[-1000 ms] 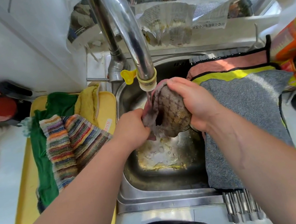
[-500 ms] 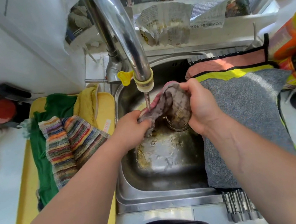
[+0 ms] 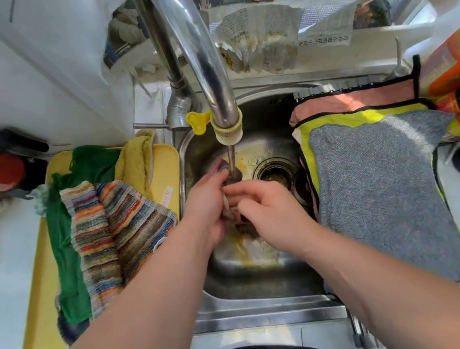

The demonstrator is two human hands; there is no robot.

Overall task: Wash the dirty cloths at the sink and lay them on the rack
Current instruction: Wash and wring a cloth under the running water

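Our two grips meet in the middle of the sink (image 3: 270, 312), right under the faucet (image 3: 209, 68), whose water falls onto the wet cloth (image 3: 216, 167) that we hold. The left grip (image 3: 206, 203) is curled round the bunched cloth from the left. The right grip (image 3: 269, 213) closes on it from the right, fingers laid across the bundle, so the hands touch over it. Only a pinkish-grey fold shows above the left knuckles.

Room is tight. The spout hangs just above the hands, the sink's left rim runs beside the left wrist, and the grey cloth (image 3: 384, 198) overhangs the basin's right side beside the right wrist. The near half of the basin lies open between our forearms, and the drain (image 3: 273, 170) sits uncovered just right of the fingers.

On the tabletop left of the sink, a yellow tray (image 3: 37, 317) holds a green cloth (image 3: 64, 254), a striped cloth (image 3: 96, 236) lying over it, and a yellow towel (image 3: 133, 163) at its far right corner. On the rack (image 3: 360, 338) over the sink's right edge lie the grey cloth, a yellow-green cloth (image 3: 332, 119) under it and a pink cloth (image 3: 353, 99) at the far edge.
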